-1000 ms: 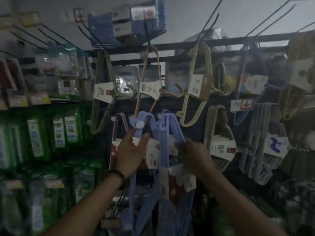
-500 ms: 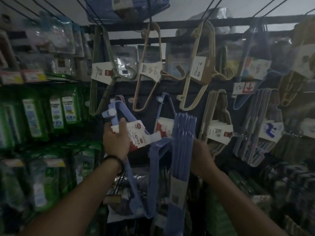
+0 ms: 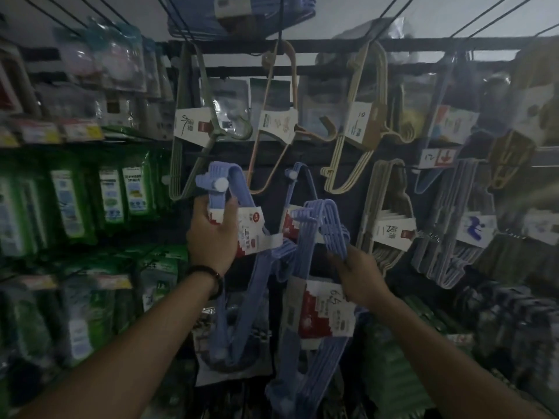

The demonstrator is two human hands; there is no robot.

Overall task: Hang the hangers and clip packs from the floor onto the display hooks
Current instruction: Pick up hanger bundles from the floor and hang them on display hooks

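The left hand [image 3: 211, 237] curls its fingers [image 3: 230, 207] tight round the top of one blue hanger pack [image 3: 211, 173]. That pack's loop sits right at the white tip [image 3: 221, 184] of a display hook. The right hand [image 3: 360, 276] grips a second blue hanger pack [image 3: 317, 225] near its top. This pack hangs long-ways, top up, bottom leaning a bit left. The next hook tip [image 3: 292, 174] is up and left of the right hand. The second pack's top is just below it, so it should go up and left.
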